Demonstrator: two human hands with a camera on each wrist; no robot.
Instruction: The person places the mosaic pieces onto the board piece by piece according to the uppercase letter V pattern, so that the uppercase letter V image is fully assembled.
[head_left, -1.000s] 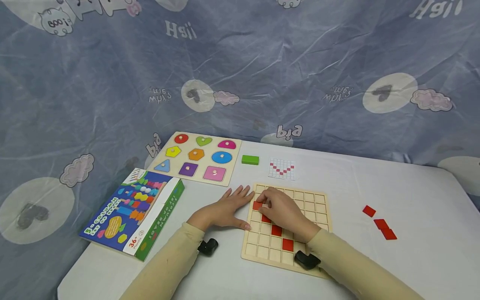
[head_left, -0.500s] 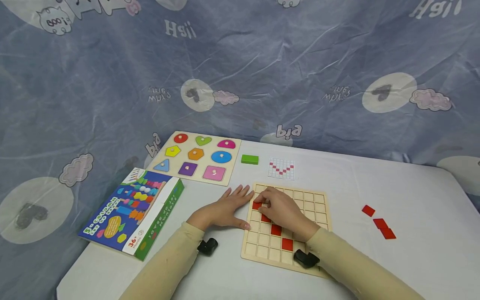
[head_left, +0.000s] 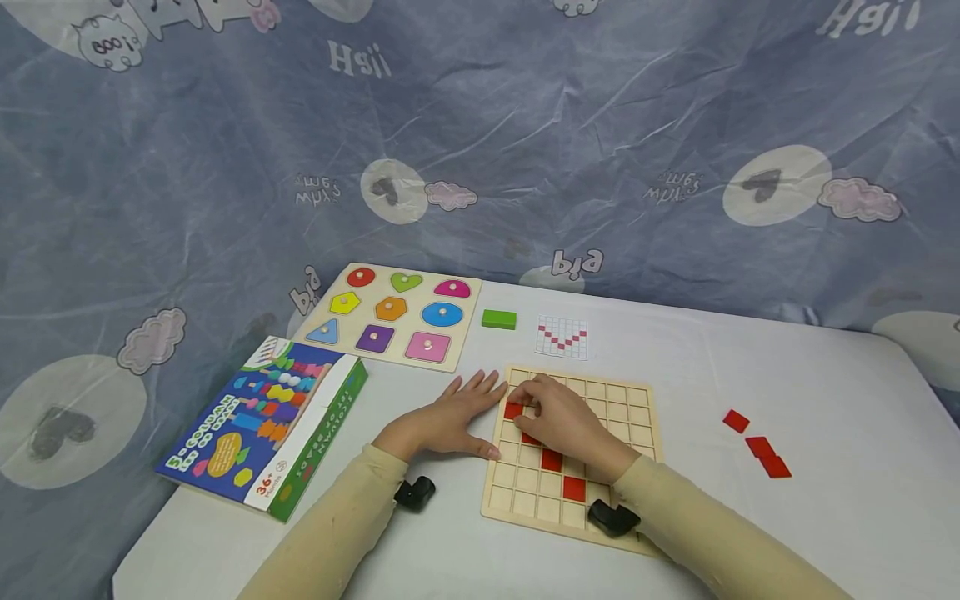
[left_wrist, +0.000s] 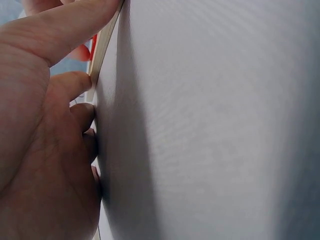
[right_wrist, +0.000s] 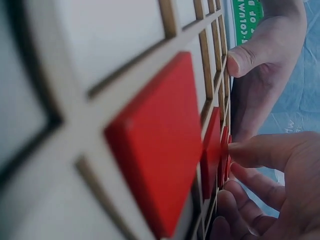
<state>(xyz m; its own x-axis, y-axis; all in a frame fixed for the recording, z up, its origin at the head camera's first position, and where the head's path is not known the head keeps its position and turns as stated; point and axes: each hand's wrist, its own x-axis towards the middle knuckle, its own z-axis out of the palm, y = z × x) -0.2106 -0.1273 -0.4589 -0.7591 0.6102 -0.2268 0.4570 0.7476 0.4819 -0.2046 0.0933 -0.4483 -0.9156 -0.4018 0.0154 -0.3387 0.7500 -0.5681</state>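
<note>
A wooden grid board [head_left: 645, 467] lies on the table, with a diagonal of red tiles, among them one near the middle [head_left: 552, 460] and a lower one [head_left: 574, 489]. Over its upper left the right hand [head_left: 566, 421] has thumb and index finger on either side of the leftmost red tile [head_left: 513, 411]; in the right wrist view the hand [right_wrist: 280, 175] is at the far end of the tile row, beyond a large near tile [right_wrist: 160, 145]. The left hand [head_left: 450, 418] lies with fingers spread at the board's left edge, thumb and index fingertip touching it, also in the left wrist view [left_wrist: 50, 130].
Several loose red tiles [head_left: 759, 447] lie to the right. Behind the board are a small patterned grid card [head_left: 562, 337] and a green block [head_left: 498, 320]. A shape puzzle board [head_left: 405, 328] and a colourful box [head_left: 255, 425] lie at the left.
</note>
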